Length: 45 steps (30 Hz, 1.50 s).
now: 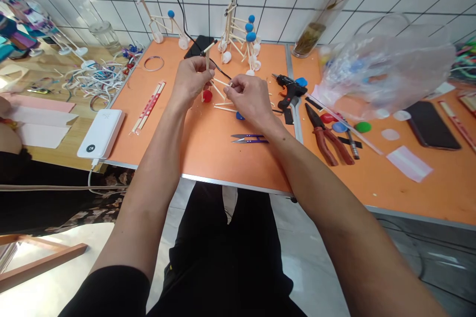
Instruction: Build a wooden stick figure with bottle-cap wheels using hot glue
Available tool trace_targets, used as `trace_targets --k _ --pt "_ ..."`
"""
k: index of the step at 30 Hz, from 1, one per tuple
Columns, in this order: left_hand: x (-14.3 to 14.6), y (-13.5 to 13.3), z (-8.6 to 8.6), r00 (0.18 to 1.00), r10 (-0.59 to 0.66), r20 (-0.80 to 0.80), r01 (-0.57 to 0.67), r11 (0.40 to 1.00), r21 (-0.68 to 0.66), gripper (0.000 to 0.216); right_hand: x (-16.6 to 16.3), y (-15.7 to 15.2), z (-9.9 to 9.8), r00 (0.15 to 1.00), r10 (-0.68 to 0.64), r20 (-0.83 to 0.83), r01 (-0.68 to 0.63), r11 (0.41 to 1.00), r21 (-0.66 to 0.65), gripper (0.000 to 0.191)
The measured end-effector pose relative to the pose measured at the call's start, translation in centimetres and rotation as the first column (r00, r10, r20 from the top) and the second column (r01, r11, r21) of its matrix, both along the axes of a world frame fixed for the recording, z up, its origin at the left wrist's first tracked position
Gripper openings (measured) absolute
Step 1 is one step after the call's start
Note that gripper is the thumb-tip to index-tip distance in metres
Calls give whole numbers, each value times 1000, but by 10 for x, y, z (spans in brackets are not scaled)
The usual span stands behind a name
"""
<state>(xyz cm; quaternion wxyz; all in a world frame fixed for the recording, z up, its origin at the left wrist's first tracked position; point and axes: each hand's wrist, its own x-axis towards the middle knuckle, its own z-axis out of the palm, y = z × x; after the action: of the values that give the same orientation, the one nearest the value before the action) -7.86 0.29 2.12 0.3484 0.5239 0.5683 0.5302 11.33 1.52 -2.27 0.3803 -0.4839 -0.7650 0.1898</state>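
Above the orange tabletop (208, 158), your left hand (191, 81) and right hand (250, 98) cover the joints of the pale wooden stick frame (207, 62); how its sticks meet cannot be made out. Your left fingers are clamped on the upright stick, and your right fingertips pinch a cross stick. A red round cap (207, 95) shows at its foot. Purple thread snips (248, 138) lie near your right wrist.

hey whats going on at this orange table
A person works at the orange table with bare hands. The left hand holds a small wooden stick frame upright, while the right hand pinches another stick beside it. Purple snips, a glue gun and pliers lie nearby; finished stick models stand at the back.
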Motion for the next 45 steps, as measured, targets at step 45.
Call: trace_targets --k 45 --pt "-47 -29 4 983 182 11 -182 983 -29 20 -19 1 0 999 -21 -28 21 1000 0 14"
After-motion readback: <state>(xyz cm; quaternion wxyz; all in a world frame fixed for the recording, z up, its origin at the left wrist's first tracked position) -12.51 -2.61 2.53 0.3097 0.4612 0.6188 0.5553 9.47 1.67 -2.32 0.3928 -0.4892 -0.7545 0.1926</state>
